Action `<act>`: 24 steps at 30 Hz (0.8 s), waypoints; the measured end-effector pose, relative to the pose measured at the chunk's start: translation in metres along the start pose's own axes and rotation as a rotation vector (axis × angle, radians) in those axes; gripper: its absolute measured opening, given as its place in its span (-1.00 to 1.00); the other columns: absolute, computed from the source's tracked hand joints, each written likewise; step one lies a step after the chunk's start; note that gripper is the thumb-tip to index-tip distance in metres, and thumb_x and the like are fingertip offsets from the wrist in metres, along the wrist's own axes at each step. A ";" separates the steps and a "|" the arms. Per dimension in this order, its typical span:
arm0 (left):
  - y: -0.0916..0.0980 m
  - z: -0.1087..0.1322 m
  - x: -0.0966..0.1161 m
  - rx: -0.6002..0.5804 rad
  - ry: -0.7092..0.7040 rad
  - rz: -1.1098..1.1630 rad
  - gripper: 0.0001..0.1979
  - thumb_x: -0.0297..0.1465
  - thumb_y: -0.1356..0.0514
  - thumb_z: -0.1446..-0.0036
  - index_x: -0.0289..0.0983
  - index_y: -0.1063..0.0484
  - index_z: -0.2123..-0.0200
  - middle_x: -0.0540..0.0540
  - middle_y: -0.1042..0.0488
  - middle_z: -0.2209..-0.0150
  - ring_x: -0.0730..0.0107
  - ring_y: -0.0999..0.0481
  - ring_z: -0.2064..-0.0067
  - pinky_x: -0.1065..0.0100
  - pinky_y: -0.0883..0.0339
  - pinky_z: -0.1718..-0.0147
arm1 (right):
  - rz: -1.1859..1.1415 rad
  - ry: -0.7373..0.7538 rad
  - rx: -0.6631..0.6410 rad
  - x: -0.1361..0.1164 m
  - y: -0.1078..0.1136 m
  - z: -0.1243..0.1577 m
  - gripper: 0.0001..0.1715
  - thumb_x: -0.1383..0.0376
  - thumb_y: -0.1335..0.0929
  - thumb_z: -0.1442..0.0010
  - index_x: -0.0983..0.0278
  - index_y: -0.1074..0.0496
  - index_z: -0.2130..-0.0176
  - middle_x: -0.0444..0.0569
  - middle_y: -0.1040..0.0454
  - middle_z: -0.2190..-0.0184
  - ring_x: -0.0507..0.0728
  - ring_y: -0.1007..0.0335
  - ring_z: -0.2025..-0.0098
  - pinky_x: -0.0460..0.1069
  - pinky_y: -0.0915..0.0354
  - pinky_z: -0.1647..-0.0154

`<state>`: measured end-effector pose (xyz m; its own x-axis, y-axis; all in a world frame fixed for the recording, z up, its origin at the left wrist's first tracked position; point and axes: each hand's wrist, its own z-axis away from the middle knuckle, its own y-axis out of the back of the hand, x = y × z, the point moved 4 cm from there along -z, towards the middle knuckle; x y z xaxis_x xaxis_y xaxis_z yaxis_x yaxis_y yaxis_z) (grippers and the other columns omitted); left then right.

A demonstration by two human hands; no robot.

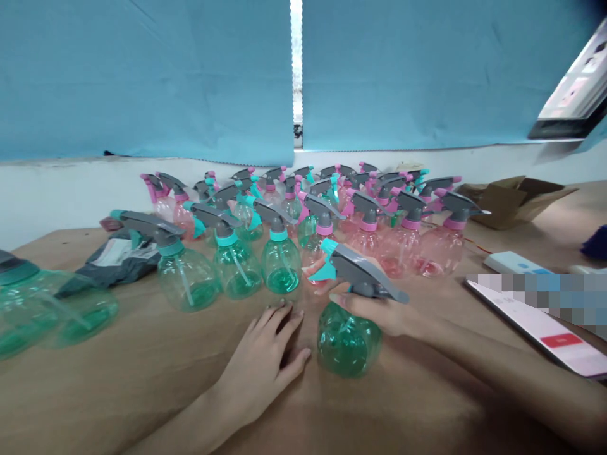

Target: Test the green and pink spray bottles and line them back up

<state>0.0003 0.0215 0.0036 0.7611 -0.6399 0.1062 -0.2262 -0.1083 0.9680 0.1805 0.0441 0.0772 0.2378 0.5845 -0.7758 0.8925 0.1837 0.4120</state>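
My right hand (379, 313) grips a green spray bottle (348, 341) at its neck, just under the grey trigger head with a teal lever (360, 273); the bottle is tilted toward me, close to the brown table (118, 379). My left hand (265, 360) lies flat on the table just left of that bottle, fingers stretched out, holding nothing. Behind both hands stand several green spray bottles (234, 256) and several pink ones (408, 243), all with grey trigger heads.
A green bottle (47, 309) lies at the far left edge beside a grey plastic bag (111, 259). At the right are a white card with a red patch (545, 325), a white remote (515, 262) and a brown cardboard box (516, 196). Blue blinds hang behind.
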 end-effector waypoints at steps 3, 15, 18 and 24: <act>0.000 0.000 0.000 0.022 -0.010 0.012 -0.55 -0.24 -0.10 -0.22 -0.27 -0.25 -0.14 -0.21 -0.30 -0.13 0.03 -0.24 -0.15 0.02 -0.18 -0.05 | -0.074 -0.009 0.014 0.006 -0.003 0.003 -0.66 0.37 -0.29 -0.03 0.19 -0.34 0.14 -0.15 -0.41 0.44 0.04 -0.35 0.44 -0.06 -0.30 0.48; 0.001 0.000 0.000 0.033 -0.012 0.025 -0.56 -0.23 -0.10 -0.22 -0.25 -0.26 -0.14 -0.21 -0.31 -0.12 0.04 -0.27 -0.13 0.03 -0.19 -0.04 | -0.120 -0.024 -0.003 0.005 -0.005 0.002 -0.54 0.34 -0.28 -0.06 0.16 -0.31 0.00 -0.14 -0.43 0.41 0.02 -0.29 0.51 -0.05 -0.28 0.49; 0.001 0.000 0.000 0.034 -0.015 0.031 -0.55 -0.23 -0.10 -0.22 -0.26 -0.25 -0.14 -0.21 -0.30 -0.13 0.04 -0.26 -0.13 0.02 -0.19 -0.04 | -0.116 -0.031 -0.007 0.004 -0.006 0.001 -0.53 0.33 -0.28 -0.06 0.16 -0.32 0.00 -0.13 -0.44 0.39 0.01 -0.28 0.52 -0.05 -0.28 0.50; 0.000 0.000 -0.001 0.005 0.001 0.008 -0.54 -0.23 -0.10 -0.22 -0.27 -0.25 -0.14 -0.22 -0.29 -0.13 0.02 -0.25 -0.13 0.01 -0.20 -0.03 | -0.041 -0.053 0.037 0.004 -0.007 0.001 -0.63 0.31 -0.27 -0.05 0.18 -0.36 0.09 -0.15 -0.41 0.44 -0.03 -0.21 0.57 -0.09 -0.20 0.60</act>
<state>0.0001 0.0222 0.0033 0.7600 -0.6399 0.1140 -0.2352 -0.1072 0.9660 0.1760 0.0446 0.0707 0.2194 0.5345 -0.8162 0.9153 0.1768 0.3618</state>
